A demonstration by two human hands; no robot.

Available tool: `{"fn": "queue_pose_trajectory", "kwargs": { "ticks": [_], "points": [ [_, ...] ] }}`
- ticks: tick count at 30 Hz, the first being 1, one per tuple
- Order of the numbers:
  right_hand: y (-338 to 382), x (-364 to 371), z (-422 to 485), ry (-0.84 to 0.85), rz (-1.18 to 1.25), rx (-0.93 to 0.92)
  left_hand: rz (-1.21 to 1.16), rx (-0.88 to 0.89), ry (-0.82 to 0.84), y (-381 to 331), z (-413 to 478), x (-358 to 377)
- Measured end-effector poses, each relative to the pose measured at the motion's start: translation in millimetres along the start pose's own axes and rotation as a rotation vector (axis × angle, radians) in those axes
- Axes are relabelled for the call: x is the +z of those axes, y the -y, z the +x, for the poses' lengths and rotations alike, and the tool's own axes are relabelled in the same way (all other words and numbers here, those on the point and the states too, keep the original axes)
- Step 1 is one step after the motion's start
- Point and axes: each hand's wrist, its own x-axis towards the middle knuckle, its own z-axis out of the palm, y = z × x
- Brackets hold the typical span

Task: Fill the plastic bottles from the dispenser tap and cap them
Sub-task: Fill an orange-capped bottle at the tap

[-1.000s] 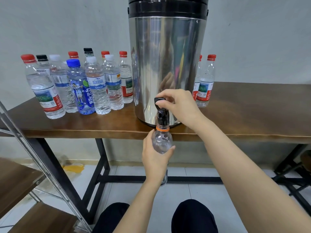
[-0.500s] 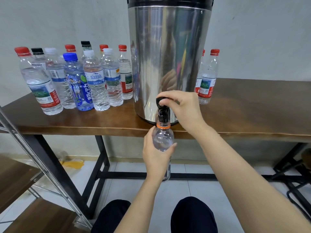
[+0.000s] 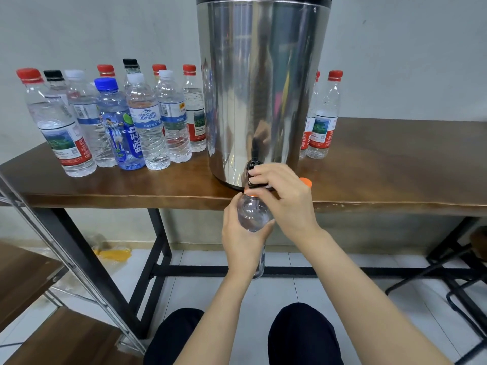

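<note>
A tall steel dispenser [image 3: 261,85] stands at the front edge of the brown table [image 3: 395,167]. Its black tap [image 3: 253,171] juts over the edge. My left hand [image 3: 243,239] grips a clear plastic bottle [image 3: 253,216] with an orange neck ring, held upright with its mouth right under the tap. My right hand [image 3: 283,196] has its fingers curled over the tap lever. An orange cap [image 3: 305,182] peeks out behind that hand on the table. The bottle's lower part is hidden by my left hand.
Several capped bottles [image 3: 118,122] stand in a group left of the dispenser, and two red-capped bottles [image 3: 322,119] to its right. A metal-framed wooden shelf [image 3: 34,280] is at lower left. Black chair legs [image 3: 453,280] are at lower right. My knees are below.
The view has dropped slightly and moved closer. My right hand has shifted lower over the tap lever. The bottle stays under the tap in my left hand.
</note>
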Motion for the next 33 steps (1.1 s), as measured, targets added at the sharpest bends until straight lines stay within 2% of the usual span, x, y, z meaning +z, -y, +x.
{"fn": "queue_pose_trajectory", "kwargs": {
  "ticks": [4,9,12,14,18,20,27,33],
  "points": [
    [12,6,3,-0.031,-0.229,0.149,-0.001,-0.003,-0.008,-2,-2,-2],
    [21,9,0,-0.107,-0.360,0.181,0.006,-0.008,-0.021,-2,-1,-3],
    [25,7,4,-0.077,-0.427,0.200,0.008,0.008,-0.028,-1,0,-2],
    [22,2,5,-0.023,-0.381,0.205,0.009,0.019,-0.026,2,0,-2],
    [2,-20,11,0.120,-0.064,0.314,0.066,0.048,-0.020,7,0,-2],
    [-6,-24,10,0.150,0.003,0.352,0.094,0.058,-0.040,7,0,-2],
    [-10,4,-8,-0.093,0.105,0.315,0.154,0.166,-0.039,4,-2,-4],
    [-15,9,-9,-0.130,0.117,0.282,0.143,0.166,-0.046,2,-4,-1]
  ]
}}
